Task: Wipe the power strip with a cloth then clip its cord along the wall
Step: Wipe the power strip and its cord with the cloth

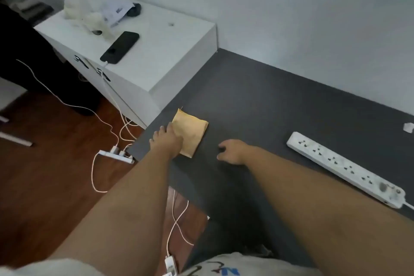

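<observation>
Dim, even light is filling the room, casting only faint shadows and no glare. The picture is looking soft throughout, and wide-angle distortion is bending straight lines towards the edges.

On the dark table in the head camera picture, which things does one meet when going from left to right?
left hand on the folded yellow cloth → right hand, resting on the bare table → white power strip → small white piece near the wall.
</observation>
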Demonstrator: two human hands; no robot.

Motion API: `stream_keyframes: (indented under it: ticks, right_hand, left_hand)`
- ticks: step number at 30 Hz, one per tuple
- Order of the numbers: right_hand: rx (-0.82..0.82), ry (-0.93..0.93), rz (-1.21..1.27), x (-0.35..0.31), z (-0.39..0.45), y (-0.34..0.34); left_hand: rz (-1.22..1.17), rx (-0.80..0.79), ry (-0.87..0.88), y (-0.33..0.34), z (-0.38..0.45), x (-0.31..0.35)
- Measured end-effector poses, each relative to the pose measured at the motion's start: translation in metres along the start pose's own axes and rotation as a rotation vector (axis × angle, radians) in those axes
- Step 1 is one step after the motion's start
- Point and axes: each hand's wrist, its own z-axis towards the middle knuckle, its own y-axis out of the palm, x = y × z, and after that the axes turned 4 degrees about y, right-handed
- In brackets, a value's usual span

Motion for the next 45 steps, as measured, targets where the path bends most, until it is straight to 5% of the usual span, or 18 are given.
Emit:
stream_keyframes:
  ticks: [10,17,23,28,33,42,45]
  right_hand:
    - [0.158,0.066,0.618,-0.05,0.026,0.023]
    - [0.096,0.292,0.831,-0.054,0.032,0.017]
    - [0.065,0.265,1.307,-0.016,0.004,-0.006]
    - [0.072,-0.042,1.804,0.042,-0.051,-0.018]
    - [0.124,-0.25,1.736,0.102,-0.125,-0.019]
    - [0.785,0.133,0.789,0.17,-0.222,-0.001]
    - [0.963,0.135,1.134,0.188,-0.229,0.003]
  left_hand:
    - [-0.389,0.025,-0.135,-0.005,0.014,-0.01]
    - [-0.744,-0.248,-0.22,-0.02,0.016,0.002]
    - [-1.146,-0.387,-0.029,-0.029,-0.005,0.032]
    - [-1.258,-0.446,0.148,-0.024,-0.043,0.084]
    - [-1.108,-0.543,0.425,-0.013,-0.083,0.142]
    - [-0.397,-0.423,0.868,0.019,-0.155,0.216]
    - [-0.447,-0.314,0.93,0.035,-0.177,0.231]
